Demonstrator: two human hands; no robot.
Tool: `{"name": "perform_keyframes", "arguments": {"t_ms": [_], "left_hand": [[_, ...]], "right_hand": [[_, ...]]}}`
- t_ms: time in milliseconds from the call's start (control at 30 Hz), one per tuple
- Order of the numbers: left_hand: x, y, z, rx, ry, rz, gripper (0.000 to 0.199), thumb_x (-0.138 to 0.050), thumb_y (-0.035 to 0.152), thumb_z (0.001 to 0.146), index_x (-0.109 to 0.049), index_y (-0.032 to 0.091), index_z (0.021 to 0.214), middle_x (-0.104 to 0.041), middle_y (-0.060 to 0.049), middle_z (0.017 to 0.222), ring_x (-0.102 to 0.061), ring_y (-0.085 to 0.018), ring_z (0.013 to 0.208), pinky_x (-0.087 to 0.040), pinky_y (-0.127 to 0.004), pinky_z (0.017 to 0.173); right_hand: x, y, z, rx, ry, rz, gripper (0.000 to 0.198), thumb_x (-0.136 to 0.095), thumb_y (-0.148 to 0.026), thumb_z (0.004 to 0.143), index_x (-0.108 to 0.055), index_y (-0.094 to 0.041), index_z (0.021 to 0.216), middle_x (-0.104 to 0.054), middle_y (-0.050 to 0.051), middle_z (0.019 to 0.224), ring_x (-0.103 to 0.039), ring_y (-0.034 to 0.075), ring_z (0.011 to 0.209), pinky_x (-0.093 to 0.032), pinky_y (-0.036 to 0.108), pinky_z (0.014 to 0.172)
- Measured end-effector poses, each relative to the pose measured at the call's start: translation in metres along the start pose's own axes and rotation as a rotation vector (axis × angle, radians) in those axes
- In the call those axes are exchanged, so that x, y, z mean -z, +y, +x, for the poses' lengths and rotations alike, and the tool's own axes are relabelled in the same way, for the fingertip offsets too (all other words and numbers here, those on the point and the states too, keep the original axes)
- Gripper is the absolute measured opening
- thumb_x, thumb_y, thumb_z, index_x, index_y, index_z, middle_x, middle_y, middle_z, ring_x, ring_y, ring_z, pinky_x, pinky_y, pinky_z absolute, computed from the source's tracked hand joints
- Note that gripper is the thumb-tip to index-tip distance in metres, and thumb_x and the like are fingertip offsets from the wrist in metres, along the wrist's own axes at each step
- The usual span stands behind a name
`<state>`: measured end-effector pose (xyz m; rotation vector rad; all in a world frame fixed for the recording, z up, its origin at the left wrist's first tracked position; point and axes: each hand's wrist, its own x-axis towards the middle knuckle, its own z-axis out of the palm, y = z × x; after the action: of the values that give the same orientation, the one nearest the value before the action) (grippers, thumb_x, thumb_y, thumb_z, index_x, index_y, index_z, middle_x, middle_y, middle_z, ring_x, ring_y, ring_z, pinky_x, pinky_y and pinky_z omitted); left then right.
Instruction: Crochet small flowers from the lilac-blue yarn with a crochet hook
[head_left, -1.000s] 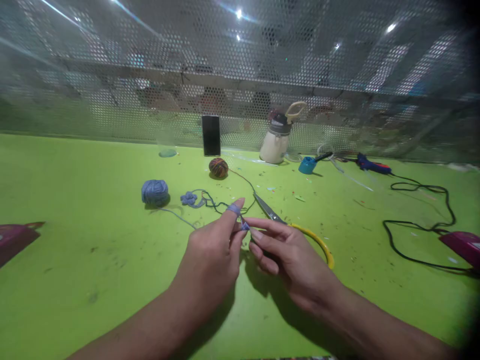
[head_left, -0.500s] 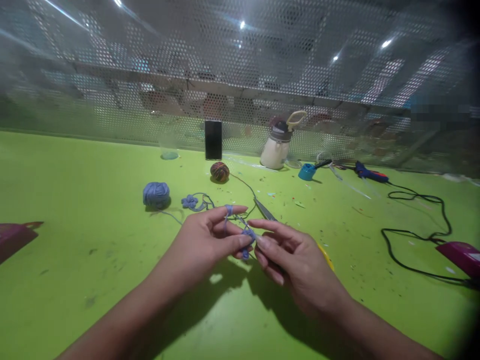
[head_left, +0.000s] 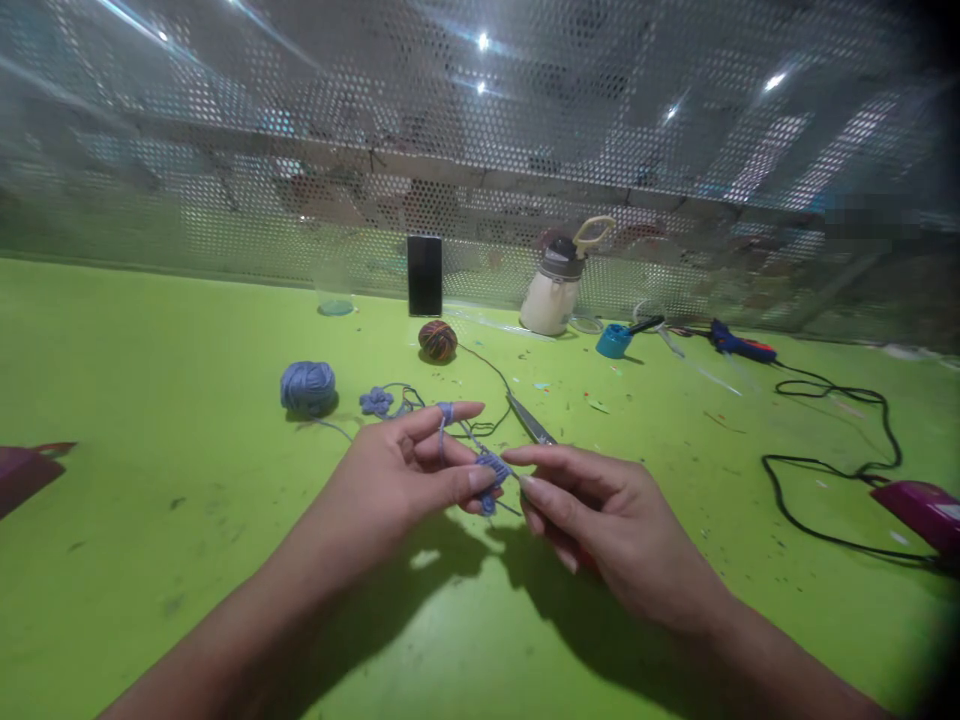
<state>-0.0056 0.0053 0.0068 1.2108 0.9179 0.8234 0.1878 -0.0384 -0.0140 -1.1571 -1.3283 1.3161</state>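
while a flower lies formed on the bench, the left hand pinches a likely unfinished piece, yarn attached; the right hand seems to pinch a hook.

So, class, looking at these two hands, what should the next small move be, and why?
Probably the right hand should catch the yarn with the hook: the left hand pinches the piece, with the yarn wrapped round its outstretched index finger, and the hook lies at the piece.
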Motion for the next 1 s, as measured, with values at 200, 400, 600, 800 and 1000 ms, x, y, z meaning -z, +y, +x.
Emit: {"name": "perform_keyframes", "arguments": {"t_ms": [200,400,600,800,1000], "left_hand": [[0.0005,-0.0007,-0.0001,-0.035,0.004,-0.018,0.057,-0.082,0.022,0.072,-0.06,0.013,0.124,-0.073,0.003,0.065,-0.069,-0.016,0.067,-0.056,-0.031,0.075],[-0.0005,0.0014,-0.0016,-0.039,0.018,-0.012,0.06,-0.082,0.021,0.072,-0.059,0.013,0.127,-0.072,0.002,0.066,-0.07,-0.017,0.067,-0.057,-0.033,0.074],[-0.0041,0.0021,-0.0017,-0.038,0.024,-0.037,0.061,-0.081,0.018,0.072,-0.057,0.011,0.128,-0.072,0.001,0.068,-0.067,-0.014,0.061,-0.057,-0.029,0.066],[-0.0083,0.003,-0.0027,-0.064,0.087,-0.06,0.066,-0.084,0.016,0.066,-0.058,0.012,0.126,-0.07,0.003,0.068,-0.064,-0.012,0.058,-0.054,-0.024,0.057],[-0.0083,0.0035,-0.0025,-0.059,0.071,-0.066,0.068,-0.083,0.018,0.068,-0.055,0.01,0.129,-0.069,0.003,0.066,-0.063,-0.012,0.058,-0.055,-0.025,0.06]], "right_hand": [[0.0022,-0.0011,-0.0027,0.061,0.009,-0.131,0.02,-0.064,-0.027,0.09,-0.075,-0.017,0.104,-0.051,-0.004,0.058,-0.037,0.004,0.042,-0.025,0.018,0.037],[0.0062,-0.0027,-0.002,0.164,0.03,-0.292,0.021,-0.061,-0.026,0.092,-0.076,-0.018,0.103,-0.049,-0.004,0.057,-0.035,0.005,0.04,-0.024,0.019,0.034],[0.0065,-0.0044,-0.0013,0.184,0.028,-0.318,0.022,-0.061,-0.026,0.092,-0.077,-0.018,0.106,-0.053,-0.002,0.057,-0.035,0.006,0.04,-0.025,0.02,0.035],[0.0062,-0.0055,-0.0003,0.231,0.061,-0.414,0.022,-0.06,-0.027,0.092,-0.078,-0.02,0.102,-0.055,-0.001,0.053,-0.041,0.01,0.042,-0.028,0.022,0.035],[0.0064,-0.0084,-0.0022,0.282,0.065,-0.534,0.023,-0.058,-0.026,0.093,-0.077,-0.018,0.102,-0.058,0.001,0.052,-0.047,0.011,0.042,-0.031,0.023,0.036]]}}
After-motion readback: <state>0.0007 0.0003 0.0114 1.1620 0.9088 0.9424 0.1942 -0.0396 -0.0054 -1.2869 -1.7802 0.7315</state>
